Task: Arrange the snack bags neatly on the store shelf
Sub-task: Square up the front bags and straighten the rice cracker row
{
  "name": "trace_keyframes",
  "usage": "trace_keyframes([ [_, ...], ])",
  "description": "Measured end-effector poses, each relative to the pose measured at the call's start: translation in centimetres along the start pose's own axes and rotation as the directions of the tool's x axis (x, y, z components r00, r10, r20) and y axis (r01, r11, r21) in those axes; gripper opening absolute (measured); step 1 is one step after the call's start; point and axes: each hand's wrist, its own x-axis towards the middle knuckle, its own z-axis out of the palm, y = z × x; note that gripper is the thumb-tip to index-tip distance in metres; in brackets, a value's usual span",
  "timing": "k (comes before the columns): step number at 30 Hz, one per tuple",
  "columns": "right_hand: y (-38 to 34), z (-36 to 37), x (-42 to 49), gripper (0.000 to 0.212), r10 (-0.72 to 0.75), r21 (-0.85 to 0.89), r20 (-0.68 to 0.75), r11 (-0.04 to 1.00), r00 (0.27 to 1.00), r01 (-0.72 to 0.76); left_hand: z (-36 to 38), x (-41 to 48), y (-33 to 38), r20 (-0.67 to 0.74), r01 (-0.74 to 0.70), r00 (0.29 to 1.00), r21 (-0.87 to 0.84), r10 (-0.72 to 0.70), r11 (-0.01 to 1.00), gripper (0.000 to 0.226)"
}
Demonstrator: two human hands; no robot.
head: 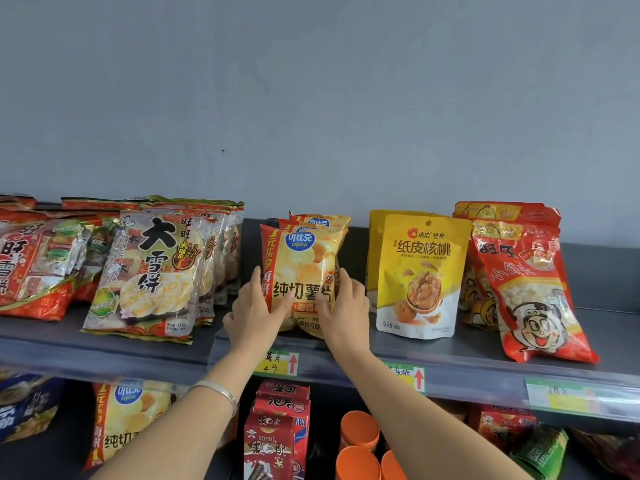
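The grey shelf (104,344) carries 4 groups of snacks along its length, most leaning back so the printed face meets a shopper. The bulkiest group is the rice cracker bags (149,271) on the left, fanned and slumping forward, which in my judgement need straightening too. On the far right the red biscuit bags (530,289) lie tilted, the front 1 stretched toward the shelf lip. Beside them the yellow walnut pouch (420,271) stands upright on its own flat base, with a second behind it. Between crackers and walnuts sits a row of about 3 chip bags (320,221). The front chip bag (304,261) is the piece in hand, its bottom on the shelf near the front edge. The left hand (254,311) clasps its lower left edge and the right hand (346,306) its lower right edge, each thumb laid across the front and the fingers wrapped round the side. This 2-sided hold likely serves to square the soft, puffy bag and stop it toppling. Below, a handwritten price label (277,363) marks the slot, and a thin bracelet (216,393) circles the left wrist.
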Motion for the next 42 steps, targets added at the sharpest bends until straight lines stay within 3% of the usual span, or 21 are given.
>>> trace_keyframes([
  [5, -1.0, -0.9, -0.4, 0.038, -0.247, -0.183, -0.055, 0.955, 0.968, 0.233, -1.5, 0.1, 0.2, -0.102, -0.090, 0.991, -0.039, 0.085, 0.995, 0.054],
  [10, -3.1, 0.8, -0.9, 0.020, -0.512, -0.274, -0.018, 0.828, 0.859, 0.488, -3.9, -0.3, -1.5, -0.123, -0.166, 0.977, 0.062, 0.173, 0.984, 0.029],
  [15, -6.7, 3.9, -1.3, 0.037, -0.649, -0.185, 0.109, 0.731, 0.753, 0.657, -7.5, 0.0, -5.9, -0.124, -0.119, 0.983, 0.136, 0.136, 0.984, 0.022],
  [20, -10.0, 8.1, -1.3, 0.035, -0.592, -0.113, 0.280, 0.761, 0.756, 0.638, -10.8, 1.8, -10.9, -0.145, -0.029, 0.988, 0.134, 0.048, 0.991, 0.020],
  [26, -17.0, 15.3, -1.5, 0.040, -0.519, -0.099, 0.301, 0.818, 0.800, 0.567, -15.5, 6.1, -17.5, -0.115, -0.051, 0.991, 0.164, 0.071, 0.985, 0.023],
  [32, -22.1, 21.8, -1.4, 0.041, -0.470, -0.134, 0.330, 0.835, 0.819, 0.533, -18.7, 10.4, -23.7, -0.001, -0.103, 0.995, 0.164, 0.104, 0.981, 0.030],
  [42, -27.8, 31.9, 0.2, 0.040, -0.452, -0.047, 0.420, 0.855, 0.787, 0.517, -21.9, 15.5, -33.1, -0.072, -0.050, 0.996, 0.145, 0.061, 0.988, 0.030],
])
